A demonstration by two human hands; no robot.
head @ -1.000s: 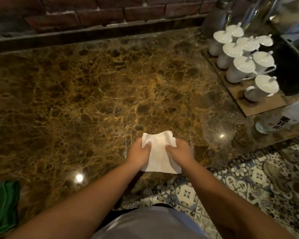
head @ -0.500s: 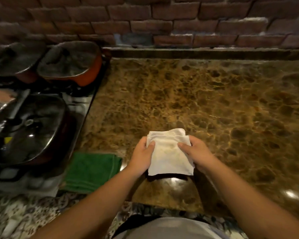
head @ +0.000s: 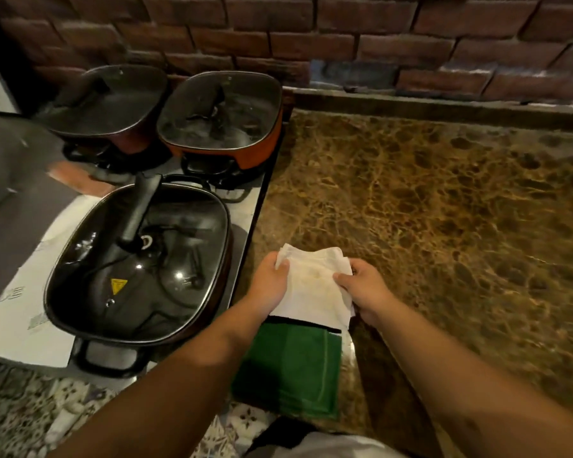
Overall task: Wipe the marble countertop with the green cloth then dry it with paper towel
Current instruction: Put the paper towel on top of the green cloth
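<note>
A folded white paper towel (head: 313,285) is held by both hands a little above the brown marble countertop (head: 427,206). My left hand (head: 268,285) grips its left edge and my right hand (head: 366,290) grips its right edge. The green cloth (head: 291,368) lies flat on the countertop's front edge, just below the towel and partly under my left forearm. The towel's lower edge overlaps the top of the cloth in view.
Left of the countertop a stove holds three lidded pans: a large black one (head: 139,269) nearest and two orange-sided ones (head: 222,117) at the back. A brick wall (head: 344,34) runs behind. Patterned floor tiles (head: 30,414) show below the counter edge.
My view and both hands have swung left along the counter with the paper towel. The white cups are out of sight; the stove pans and green cloth have come into view beside my hands.
</note>
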